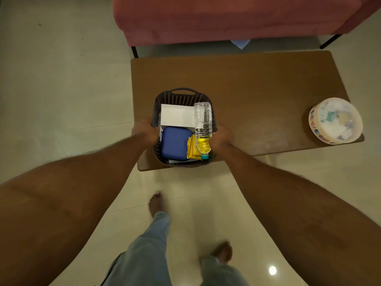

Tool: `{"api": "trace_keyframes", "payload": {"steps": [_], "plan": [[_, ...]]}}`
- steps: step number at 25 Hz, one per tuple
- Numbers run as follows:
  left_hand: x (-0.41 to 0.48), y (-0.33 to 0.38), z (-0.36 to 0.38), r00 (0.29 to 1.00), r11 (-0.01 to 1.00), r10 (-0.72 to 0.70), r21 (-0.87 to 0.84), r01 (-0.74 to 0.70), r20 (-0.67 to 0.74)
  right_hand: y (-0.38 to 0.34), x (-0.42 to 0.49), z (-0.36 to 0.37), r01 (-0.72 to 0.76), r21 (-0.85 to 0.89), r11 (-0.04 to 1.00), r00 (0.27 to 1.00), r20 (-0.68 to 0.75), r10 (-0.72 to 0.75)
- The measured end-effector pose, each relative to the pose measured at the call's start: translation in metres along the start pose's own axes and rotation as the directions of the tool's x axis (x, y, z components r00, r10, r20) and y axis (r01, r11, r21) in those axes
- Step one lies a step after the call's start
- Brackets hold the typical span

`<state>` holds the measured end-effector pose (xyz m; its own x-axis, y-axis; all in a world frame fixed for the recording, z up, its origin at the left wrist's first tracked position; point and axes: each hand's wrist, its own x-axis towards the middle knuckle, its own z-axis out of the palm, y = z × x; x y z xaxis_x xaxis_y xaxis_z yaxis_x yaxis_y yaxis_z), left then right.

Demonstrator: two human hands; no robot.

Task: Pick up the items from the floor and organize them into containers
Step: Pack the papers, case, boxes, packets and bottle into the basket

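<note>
I have the left hand point(144, 131) and right hand point(221, 137) clamped on opposite sides of the dark basket point(183, 96), a hold I judge keeps its load level. The basket is at the brown table's point(268, 89) near edge and holds a white box point(177, 116), blue case point(175, 143), yellow packet point(192, 149) and bottle point(203, 124). Well right of the basket sits a round tub point(336, 120). Beyond it is a red sofa point(226, 17), and below it a pale tiled floor point(61, 79).

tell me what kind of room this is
Most likely a home living room: a pink sofa on thin black legs, a low brown table right in front of it, and pale glossy floor tiles. The basket of household bits on the table fits too.
</note>
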<state>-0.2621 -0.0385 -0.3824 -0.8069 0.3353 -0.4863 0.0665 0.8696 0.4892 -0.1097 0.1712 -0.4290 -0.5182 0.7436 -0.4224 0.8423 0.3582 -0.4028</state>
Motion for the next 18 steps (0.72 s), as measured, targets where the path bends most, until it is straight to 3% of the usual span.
{"api": "trace_keyframes", "payload": {"steps": [5, 11, 18], "plan": [[-0.073, 0.025, 0.049, 1.000, 0.998, 0.028, -0.055, -0.028, -0.005, 0.079, -0.039, -0.038, 0.062, 0.047, 0.997, 0.998, -0.019, -0.061], [-0.187, 0.048, 0.172, 0.996, 0.988, 0.078, -0.133, -0.083, -0.040, 0.229, -0.108, -0.075, 0.104, 0.020, 0.994, 0.992, -0.067, -0.103], [-0.252, 0.026, 0.329, 0.992, 0.989, -0.009, -0.147, 0.028, 0.128, 0.400, -0.157, -0.041, -0.018, -0.086, 0.996, 1.000, -0.015, 0.017]]}}
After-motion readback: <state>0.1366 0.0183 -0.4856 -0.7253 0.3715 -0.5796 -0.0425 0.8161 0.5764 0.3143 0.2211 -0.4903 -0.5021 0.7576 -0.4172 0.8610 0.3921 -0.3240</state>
